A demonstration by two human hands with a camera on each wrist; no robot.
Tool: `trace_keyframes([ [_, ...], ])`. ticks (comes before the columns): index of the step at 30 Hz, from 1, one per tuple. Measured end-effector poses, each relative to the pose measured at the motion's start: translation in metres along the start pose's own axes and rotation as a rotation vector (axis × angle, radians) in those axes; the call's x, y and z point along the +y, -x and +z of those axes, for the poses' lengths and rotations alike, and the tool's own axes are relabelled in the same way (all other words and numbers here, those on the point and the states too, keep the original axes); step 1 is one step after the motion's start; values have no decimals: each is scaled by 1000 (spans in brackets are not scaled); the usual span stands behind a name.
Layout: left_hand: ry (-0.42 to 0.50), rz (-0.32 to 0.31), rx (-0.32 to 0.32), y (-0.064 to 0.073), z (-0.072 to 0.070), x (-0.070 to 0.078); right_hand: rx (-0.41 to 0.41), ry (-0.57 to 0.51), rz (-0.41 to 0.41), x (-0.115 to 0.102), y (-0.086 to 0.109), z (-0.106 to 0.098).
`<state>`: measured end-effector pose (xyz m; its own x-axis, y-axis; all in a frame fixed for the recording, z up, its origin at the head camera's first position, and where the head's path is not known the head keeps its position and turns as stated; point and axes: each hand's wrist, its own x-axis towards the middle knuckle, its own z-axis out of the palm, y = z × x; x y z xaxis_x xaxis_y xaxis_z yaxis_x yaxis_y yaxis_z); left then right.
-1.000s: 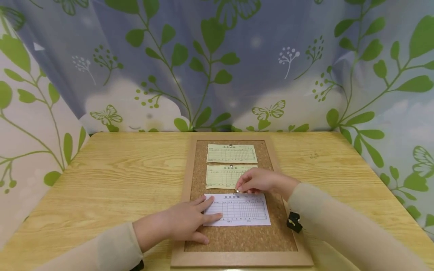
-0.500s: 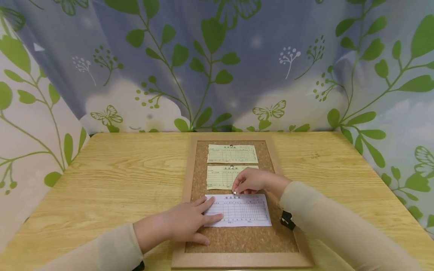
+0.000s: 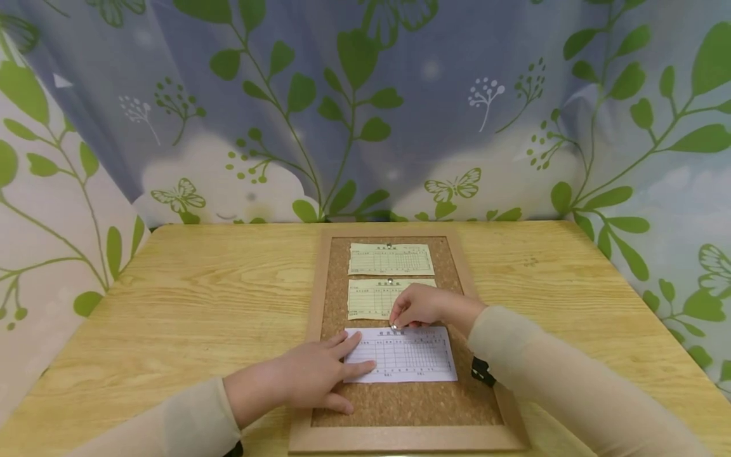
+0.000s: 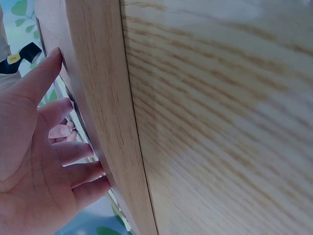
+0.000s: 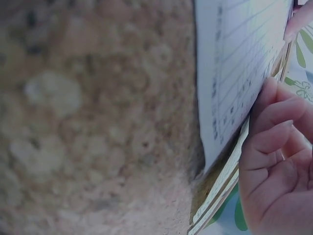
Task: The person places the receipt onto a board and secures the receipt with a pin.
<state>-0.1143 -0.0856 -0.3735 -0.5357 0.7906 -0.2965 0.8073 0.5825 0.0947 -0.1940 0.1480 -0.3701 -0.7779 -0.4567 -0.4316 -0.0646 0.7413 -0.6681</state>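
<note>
A white printed form [image 3: 408,355] lies on the framed cork board [image 3: 422,406], below two yellow-green forms. My left hand [image 3: 314,374] rests on its left part with the fingers spread and straight; the left wrist view shows the same hand [image 4: 44,161] beside the wooden frame. At the white form's top edge, my right hand [image 3: 422,304] pinches a small silvery pushpin [image 3: 394,327] between thumb and fingertips. In the right wrist view, the curled fingers of that hand [image 5: 279,152] are at the paper's edge, and the pin is hidden.
Two yellow-green forms, an upper one [image 3: 391,260] and a lower one [image 3: 368,299], are each held by a silvery pin at the top. The board lies on a wooden table [image 3: 228,285]. A patterned curtain [image 3: 400,127] hangs behind it.
My right hand has shifted slightly left, bringing the pushpin to the middle of the white form's top edge. The left hand has stayed where it was.
</note>
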Motion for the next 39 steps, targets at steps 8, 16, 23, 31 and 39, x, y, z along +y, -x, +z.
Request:
trace_keyframes([
  [8,7,-6,-4,1,-1,1,24,-18,21,-1,1,2],
  [16,7,0,12,0,0,1,35,-123,83,2,0,4],
  [23,9,-2,3,0,-1,2,44,-146,64,6,-1,5],
  [31,7,6,15,1,1,0,43,-138,77,5,-1,5],
  [39,11,10,3,1,1,0,34,-138,74,6,-1,5],
])
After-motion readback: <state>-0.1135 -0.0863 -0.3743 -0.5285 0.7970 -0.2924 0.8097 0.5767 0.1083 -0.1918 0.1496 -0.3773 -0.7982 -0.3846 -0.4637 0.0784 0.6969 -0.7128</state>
